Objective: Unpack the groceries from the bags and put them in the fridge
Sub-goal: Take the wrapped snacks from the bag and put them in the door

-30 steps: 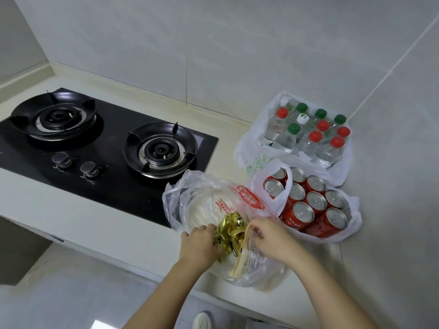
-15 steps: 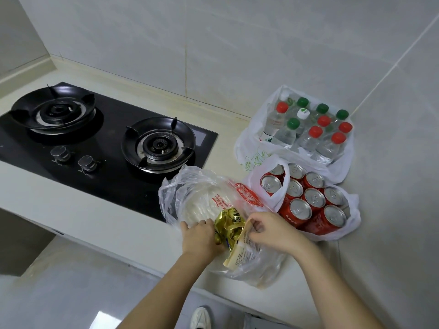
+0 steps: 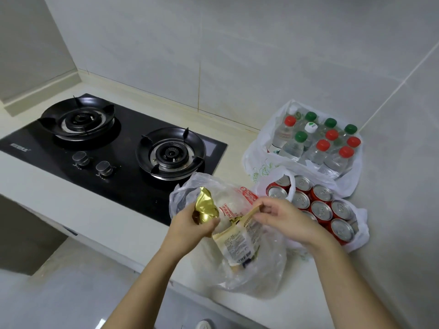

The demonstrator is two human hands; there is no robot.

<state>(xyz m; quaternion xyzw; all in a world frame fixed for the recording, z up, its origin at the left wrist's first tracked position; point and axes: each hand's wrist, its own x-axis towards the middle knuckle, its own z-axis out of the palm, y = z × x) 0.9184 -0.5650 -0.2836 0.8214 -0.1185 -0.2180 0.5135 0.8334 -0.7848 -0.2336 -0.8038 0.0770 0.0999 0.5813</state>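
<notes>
Early stage, prob: left hand (image 3: pixel 190 225) grips gold pkt (image 3: pixel 206 206), right hand (image 3: pixel 283 219) pinches printed pkt (image 3: pixel 238 242) above clear bag (image 3: pixel 263 279), counter (image 3: pixel 114 219) front edge. Cans (image 3: pixel 320 210), bottles (image 3: pixel 320 148) unpacked yet? No.

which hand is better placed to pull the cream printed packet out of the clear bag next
Right, probably. The right hand pinches the cream packet by its top edge, above the clear bag; the left hand is occupied gripping the gold packet.
</notes>
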